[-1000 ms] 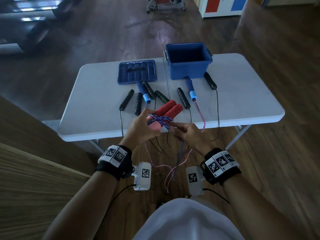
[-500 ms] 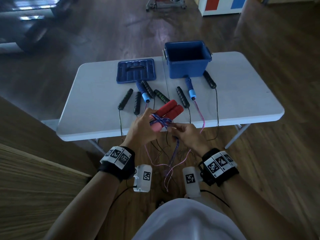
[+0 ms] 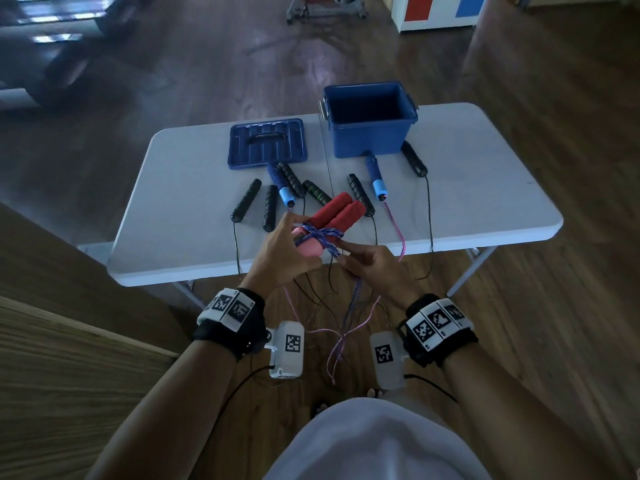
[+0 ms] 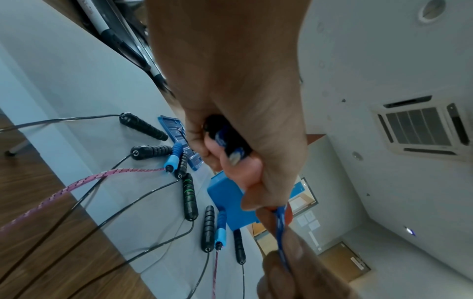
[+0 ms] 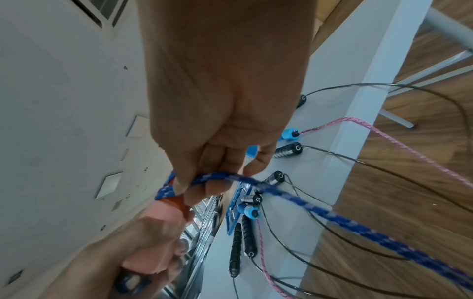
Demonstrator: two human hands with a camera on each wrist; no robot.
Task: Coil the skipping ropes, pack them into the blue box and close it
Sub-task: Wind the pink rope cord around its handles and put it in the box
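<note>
1. Head view: dim and underexposed with a bluish cast. The white table (image 3: 173, 188) is the brightest surface. Pale window reflections streak the floor (image 3: 207, 64) far left of the table, so daylight enters from that side.
2. Head view: shadows beside the table's items are soft and faint. The far edge of the table bows and the floor lines curve toward the frame borders, a wide-angle distortion.
3. Left wrist view: brighter. The left hand (image 4: 230, 81) fills the centre, slightly soft. The ceiling vent (image 4: 419, 129), right of the hand, is sharper.
4. Right wrist view: the blue rope (image 5: 358, 228) smears with motion blur. The right hand (image 5: 225, 81) is out of focus.
</note>
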